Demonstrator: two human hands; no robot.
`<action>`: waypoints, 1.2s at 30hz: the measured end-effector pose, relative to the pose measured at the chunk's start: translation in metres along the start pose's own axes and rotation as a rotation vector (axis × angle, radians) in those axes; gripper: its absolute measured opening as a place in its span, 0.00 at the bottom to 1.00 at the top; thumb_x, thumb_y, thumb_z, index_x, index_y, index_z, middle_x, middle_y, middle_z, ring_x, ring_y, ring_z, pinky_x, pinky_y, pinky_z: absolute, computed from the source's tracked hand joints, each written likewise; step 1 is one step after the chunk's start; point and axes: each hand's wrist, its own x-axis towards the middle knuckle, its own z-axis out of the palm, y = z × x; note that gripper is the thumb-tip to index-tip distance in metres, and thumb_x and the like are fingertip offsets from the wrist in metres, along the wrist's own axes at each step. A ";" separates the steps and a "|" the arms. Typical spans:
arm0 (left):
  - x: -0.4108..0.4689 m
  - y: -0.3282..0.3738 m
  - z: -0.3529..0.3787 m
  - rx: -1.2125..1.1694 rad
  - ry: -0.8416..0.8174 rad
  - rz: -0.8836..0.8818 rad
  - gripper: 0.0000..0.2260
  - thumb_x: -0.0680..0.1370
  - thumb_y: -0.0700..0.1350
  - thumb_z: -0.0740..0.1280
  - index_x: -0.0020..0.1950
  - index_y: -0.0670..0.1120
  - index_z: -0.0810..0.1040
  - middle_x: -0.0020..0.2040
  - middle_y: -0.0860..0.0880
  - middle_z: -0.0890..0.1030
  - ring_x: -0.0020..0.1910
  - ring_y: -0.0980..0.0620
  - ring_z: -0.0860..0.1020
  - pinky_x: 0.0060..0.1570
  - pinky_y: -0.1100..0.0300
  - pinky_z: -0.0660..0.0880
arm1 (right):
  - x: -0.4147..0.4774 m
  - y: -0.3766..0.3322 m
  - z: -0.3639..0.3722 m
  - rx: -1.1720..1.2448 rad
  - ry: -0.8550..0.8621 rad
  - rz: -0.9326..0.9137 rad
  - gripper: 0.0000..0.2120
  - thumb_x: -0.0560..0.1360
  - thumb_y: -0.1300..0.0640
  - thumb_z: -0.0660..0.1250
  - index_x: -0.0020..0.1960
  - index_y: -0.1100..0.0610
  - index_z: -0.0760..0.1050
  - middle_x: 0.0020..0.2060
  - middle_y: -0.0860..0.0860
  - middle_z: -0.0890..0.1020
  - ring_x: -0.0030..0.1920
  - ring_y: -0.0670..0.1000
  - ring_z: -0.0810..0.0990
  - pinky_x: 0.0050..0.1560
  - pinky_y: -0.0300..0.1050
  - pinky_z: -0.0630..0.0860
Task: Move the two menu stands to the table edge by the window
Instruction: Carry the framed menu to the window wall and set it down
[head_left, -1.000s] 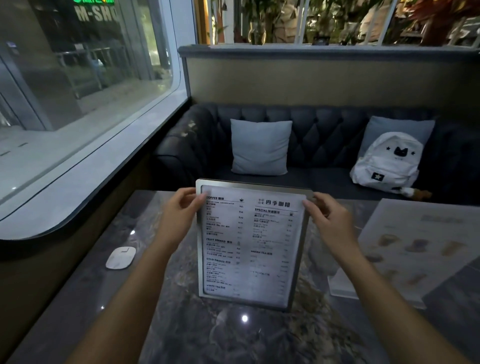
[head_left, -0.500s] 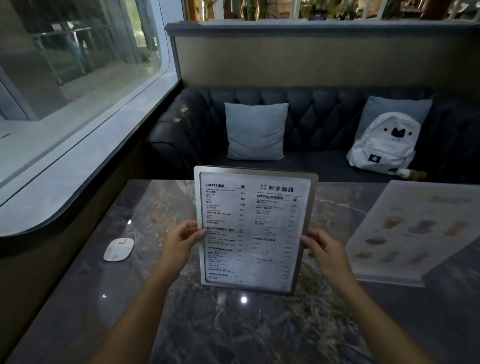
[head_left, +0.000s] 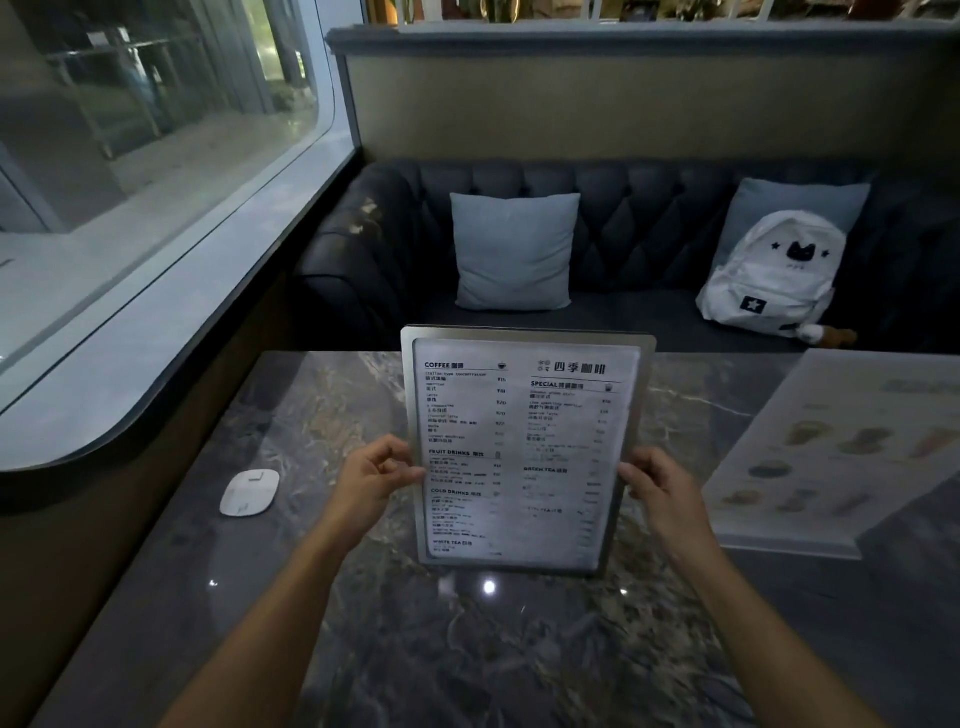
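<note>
Above the dark marbled surface (head_left: 363, 649), left hand (head_left: 371, 486) and right hand (head_left: 662, 488) pinch their fingers on the metal-framed drinks menu stand (head_left: 524, 447). Neither it nor the clear picture-menu stand (head_left: 841, 452) has reached the window edge.

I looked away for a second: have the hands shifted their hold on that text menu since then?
Yes. Measured against the menu stand's own frame, the left hand and right hand slid down from its top corners to the lower half of its side edges.

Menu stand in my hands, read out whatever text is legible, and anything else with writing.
Framed menu stand, held by left hand and right hand:
"COFFEE"
"SPECIAL"
"FRUIT DRINKS"
"COLD DRINKS"
"GREEN TEA"
"WHITE TEA"
"四季咖啡"
Item lines and prices: too blurred.
Picture menu stand: washed out, unreadable.
</note>
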 end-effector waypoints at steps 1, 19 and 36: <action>-0.003 0.002 -0.001 -0.009 0.003 0.002 0.10 0.70 0.28 0.66 0.36 0.41 0.72 0.37 0.36 0.74 0.39 0.43 0.75 0.41 0.57 0.76 | -0.001 -0.001 0.001 0.019 -0.002 0.008 0.11 0.75 0.62 0.62 0.38 0.48 0.73 0.37 0.48 0.79 0.39 0.46 0.77 0.40 0.43 0.71; -0.124 -0.005 -0.110 0.012 0.356 0.033 0.15 0.68 0.27 0.68 0.32 0.48 0.74 0.25 0.53 0.77 0.27 0.61 0.73 0.32 0.70 0.74 | -0.013 -0.066 0.113 0.056 -0.353 -0.144 0.07 0.73 0.65 0.63 0.41 0.56 0.77 0.38 0.50 0.80 0.35 0.36 0.77 0.36 0.27 0.73; -0.313 -0.012 -0.175 0.117 0.928 -0.182 0.11 0.68 0.33 0.71 0.33 0.49 0.77 0.27 0.52 0.76 0.28 0.62 0.73 0.32 0.71 0.73 | -0.081 -0.100 0.288 0.189 -0.829 -0.132 0.13 0.73 0.64 0.64 0.37 0.48 0.80 0.34 0.41 0.84 0.33 0.40 0.79 0.32 0.31 0.76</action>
